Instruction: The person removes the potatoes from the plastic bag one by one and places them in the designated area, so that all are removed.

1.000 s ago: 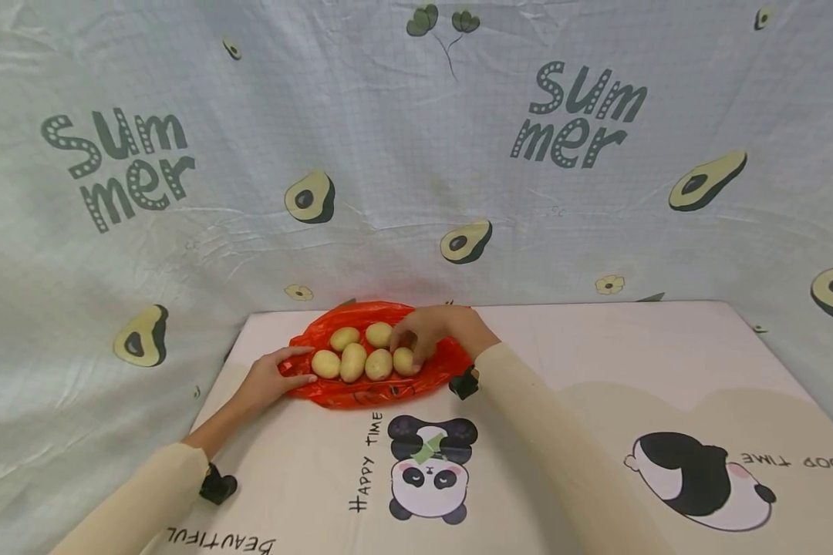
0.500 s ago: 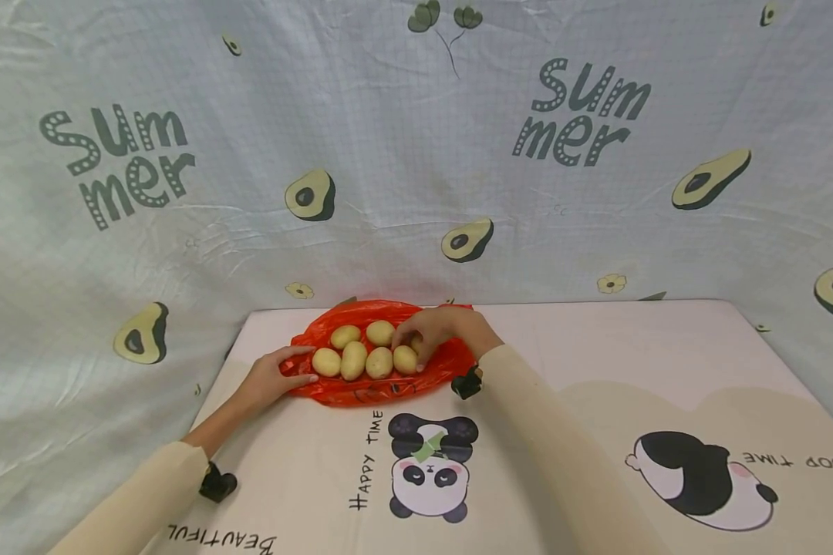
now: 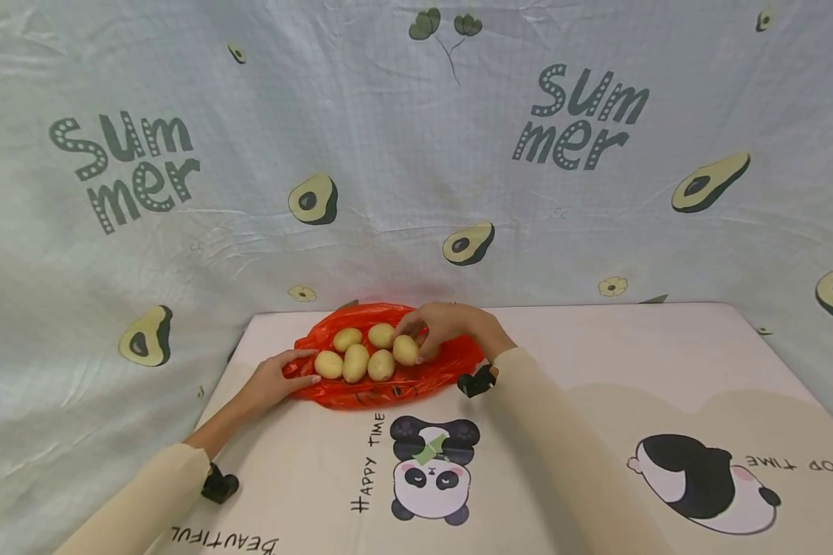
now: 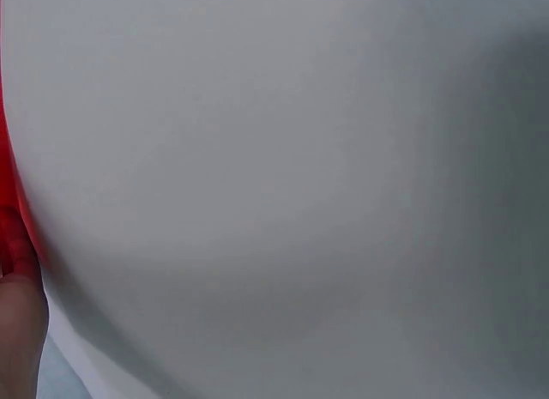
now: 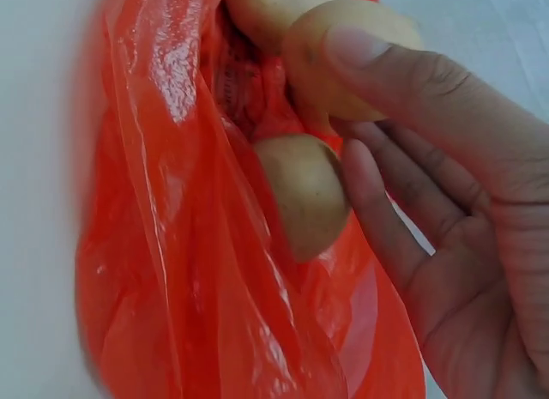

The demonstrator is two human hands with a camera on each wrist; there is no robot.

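Observation:
A red plastic bag (image 3: 361, 397) lies spread at the table's far left part, with several yellow potatoes (image 3: 355, 362) grouped in it. My right hand (image 3: 440, 324) pinches one potato (image 3: 406, 350) at the group's right end. The right wrist view shows the thumb and fingers on this held potato (image 5: 343, 56), while another potato (image 5: 304, 193) sits in the red folds beside the fingers. At the bag's left edge, my left hand (image 3: 271, 378) grips the plastic between thumb and fingers. Only part of that hand (image 4: 19, 322) and a red strip of bag show in the left wrist view.
The bag and hands are on a pale table cover (image 3: 305, 470) printed with a panda (image 3: 430, 489) and a black-and-white animal (image 3: 708, 486). Behind the table's far edge hangs a light curtain (image 3: 389, 154) with avocado prints. Each wrist carries a small black camera (image 3: 477, 381).
The right hand has raised the potato at the group's right end a little and shifted slightly right. The left hand stays at the bag's left edge.

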